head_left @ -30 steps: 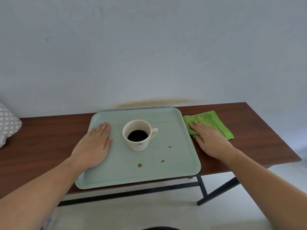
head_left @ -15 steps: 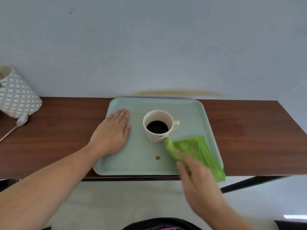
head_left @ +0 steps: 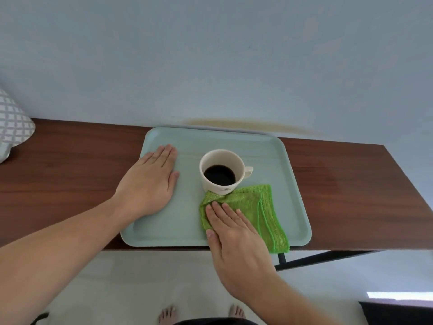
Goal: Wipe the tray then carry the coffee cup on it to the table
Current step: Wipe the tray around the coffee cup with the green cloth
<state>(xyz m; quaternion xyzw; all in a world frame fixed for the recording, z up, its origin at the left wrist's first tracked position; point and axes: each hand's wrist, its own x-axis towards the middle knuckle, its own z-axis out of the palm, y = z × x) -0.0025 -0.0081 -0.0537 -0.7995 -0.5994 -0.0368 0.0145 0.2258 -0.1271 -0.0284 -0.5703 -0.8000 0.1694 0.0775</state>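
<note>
A pale green tray (head_left: 269, 146) lies on a dark wooden table (head_left: 70, 170) against the wall. A white coffee cup (head_left: 222, 171) with black coffee stands upright near the tray's middle, handle to the right. My left hand (head_left: 150, 184) presses flat on the tray's left part, fingers together, holding nothing. My right hand (head_left: 232, 231) lies flat on a folded green cloth (head_left: 257, 207), which rests on the tray just in front of the cup and touches its base. The cloth's near corner hangs over the tray's front rim. No coffee drops show on the bare tray.
A white container with a grey lattice pattern (head_left: 11, 125) stands at the table's far left. The table's front edge is just under the tray's near rim, with a black metal leg (head_left: 316, 259) below. My bare feet (head_left: 199, 313) show on the pale floor.
My right hand took the green cloth from the table's right side onto the tray and slid it left across the coffee drops, up against the cup. My left hand stayed flat on the tray.
</note>
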